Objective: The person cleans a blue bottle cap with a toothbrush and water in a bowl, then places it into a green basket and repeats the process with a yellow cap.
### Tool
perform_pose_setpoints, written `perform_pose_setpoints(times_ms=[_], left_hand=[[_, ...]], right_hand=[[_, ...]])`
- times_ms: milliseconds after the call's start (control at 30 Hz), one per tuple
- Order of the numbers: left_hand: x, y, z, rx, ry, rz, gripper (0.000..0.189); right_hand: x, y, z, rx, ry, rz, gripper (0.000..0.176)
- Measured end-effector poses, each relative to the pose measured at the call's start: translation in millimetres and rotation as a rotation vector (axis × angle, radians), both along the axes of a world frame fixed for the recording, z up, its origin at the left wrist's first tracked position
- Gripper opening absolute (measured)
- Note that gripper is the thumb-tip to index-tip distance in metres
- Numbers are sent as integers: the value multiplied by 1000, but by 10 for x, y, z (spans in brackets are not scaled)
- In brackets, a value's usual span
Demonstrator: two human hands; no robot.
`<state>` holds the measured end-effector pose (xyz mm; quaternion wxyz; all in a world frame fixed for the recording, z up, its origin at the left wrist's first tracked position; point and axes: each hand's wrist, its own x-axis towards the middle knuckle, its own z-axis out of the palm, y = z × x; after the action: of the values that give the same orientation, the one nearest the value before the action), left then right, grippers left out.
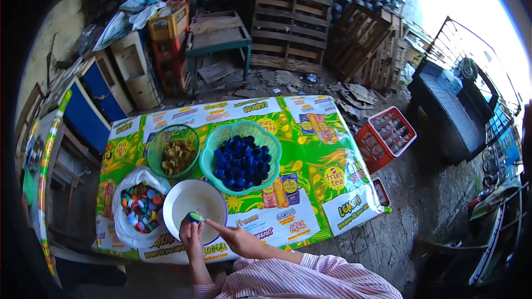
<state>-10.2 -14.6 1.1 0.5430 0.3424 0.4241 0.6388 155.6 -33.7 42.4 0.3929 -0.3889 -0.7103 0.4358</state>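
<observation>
Over a white bowl (176, 202) near the table's front edge, my two hands meet. My left hand (192, 239) is closed, fingertips pinching a small dark-blue bottle cap (192, 220). My right hand (237, 240) comes in from the right, its fingers closed at a small light-green piece (197, 217) against the cap; its exact kind is too small to tell. Left of the bowl, a white plastic bag (128, 233) holds mixed-colour bottle caps (145, 206). Behind stand a green basket (158, 152) with tan ring-like pieces (178, 156) and a mint-green basin (209, 154) full of blue caps (244, 160).
A printed plastic sheet (310, 188) covers the table. To the right sits a red crate (372, 143) of bottles, with a black cart (443, 108) beyond. Wooden pallets (291, 22), a small teal-edged table (219, 36) and stacked crates (169, 44) stand behind.
</observation>
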Motion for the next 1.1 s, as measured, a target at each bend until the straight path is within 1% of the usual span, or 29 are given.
perform_pose_setpoints(times_ms=[33,100,167,200,267,300,333,400,467,533,567,600,667,733,800,867,900,967,1000,1033,1100], left_hand=[[-6,0,-8,-16,-24,10,29],[-29,-31,37,-37,6,-26,30],[-90,5,28,-45,52,-74,31],[-99,22,30,-41,47,-78,30],[-145,39,-36,-93,-14,-38,29],[-187,36,-82,-71,8,-56,29],[-211,40,-101,-74,15,-73,30],[-241,67,-77,-54,4,-168,31],[-272,111,-83,-47,25,-210,32],[-344,95,-98,-51,-31,-214,33],[-388,97,-113,-37,-12,-216,35],[-435,96,-114,-38,-8,-230,35],[-520,155,-86,-23,83,-288,35],[-618,217,-64,-24,75,-346,35],[-690,225,-60,-57,43,-332,34],[-752,245,-94,-47,-1,-401,32],[-776,260,-131,-67,2,-405,31],[-809,290,-160,-79,3,-431,30],[-824,288,-146,-81,-54,-423,29],[-835,290,-134,-86,-106,-416,28],[-814,296,-113,-79,-57,-452,27]], right_hand=[[-7,5,5,-20,-34,1,52],[21,-46,73,-43,-72,-11,52],[20,19,137,-124,-186,3,53],[-12,25,97,-117,-154,7,56],[-129,-10,-40,-92,-115,23,56],[-165,-54,15,-60,-108,-17,57],[-170,-87,78,-119,-182,-42,57],[-201,-84,2,-169,-202,-132,57],[-283,-125,-38,-173,-223,-167,57],[-403,-226,-37,-58,-103,-152,58],[-430,-233,-12,-86,-143,-161,58],[-453,-212,12,-183,-141,-174,58],[-551,-192,-29,-245,-123,-212,57],[-727,-238,-54,-82,-57,-242,57],[-772,-251,-38,-125,-67,-246,59],[-796,-246,-24,-81,-154,-327,62],[-842,-259,-35,-48,-262,-375,64],[-951,-320,7,-48,-308,-387,64],[-999,-353,23,-53,-353,-382,63],[-1020,-342,-68,-43,-274,-387,63],[-993,-323,-95,-39,-283,-441,63]])
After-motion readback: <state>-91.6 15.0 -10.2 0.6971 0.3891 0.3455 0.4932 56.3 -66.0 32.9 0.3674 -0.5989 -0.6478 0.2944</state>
